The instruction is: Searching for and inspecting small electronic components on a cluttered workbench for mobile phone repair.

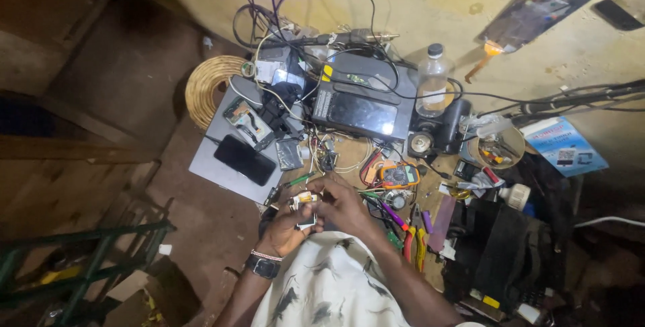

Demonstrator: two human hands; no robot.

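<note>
My left hand [287, 225], with a watch and bracelet at the wrist, cups a small white and metal electronic part [304, 202] from below. My right hand [344, 205] closes over the same part from the right, fingers pinching its top. Both hands meet just above my lap, at the near edge of a cluttered workbench [349, 149]. How the part is built is too small to tell.
A black phone [244, 159] lies on a grey board to the left. Behind the hands sit an orange multimeter [399, 176], a dark box unit [363, 105], a clear bottle [433, 78], tangled wires, a wire coil [208, 85], pliers [415, 239] and a tub of bits [498, 147].
</note>
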